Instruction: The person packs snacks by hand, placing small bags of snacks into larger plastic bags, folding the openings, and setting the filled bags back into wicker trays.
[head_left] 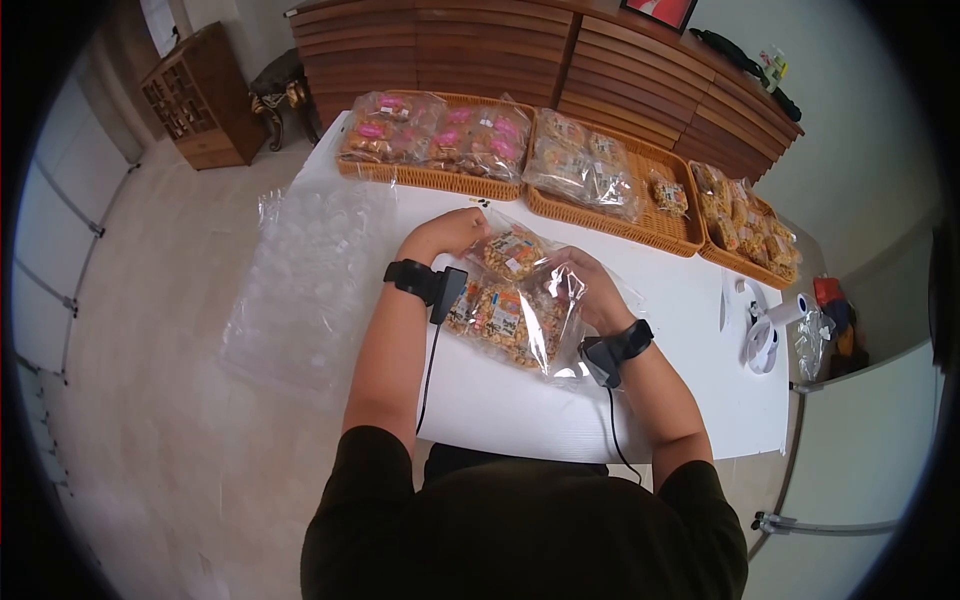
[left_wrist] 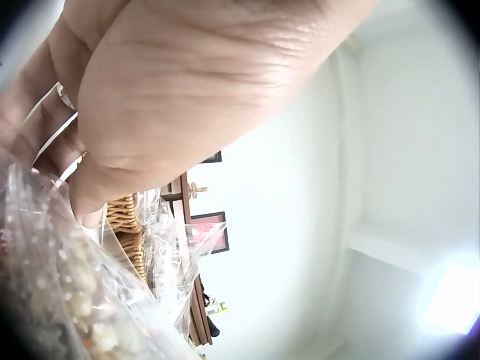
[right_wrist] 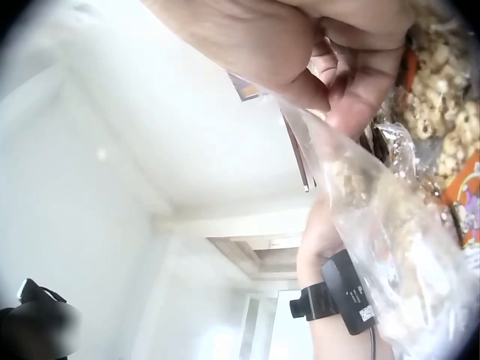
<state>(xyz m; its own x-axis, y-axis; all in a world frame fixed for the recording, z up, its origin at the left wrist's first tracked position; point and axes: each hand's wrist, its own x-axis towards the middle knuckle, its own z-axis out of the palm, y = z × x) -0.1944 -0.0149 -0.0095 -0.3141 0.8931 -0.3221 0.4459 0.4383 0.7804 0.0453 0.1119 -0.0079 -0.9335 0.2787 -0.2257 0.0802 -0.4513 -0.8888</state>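
Note:
A clear plastic bag lies on the white table in front of the person, with several labelled packs of puffed snack in it. Another such pack is at the bag's far end, between the hands. The left hand pinches the bag's edge at the left; in the left wrist view its thumb and fingers meet on the film. At the right, the right hand has thumb and forefinger closed on the bag's edge, beside a snack pack.
Flat clear bags cover the table's left end. Along the far edge stand wicker baskets of bagged snacks, one holding a single loose pack. White tape rolls lie at the right, and a wooden cabinet stands behind.

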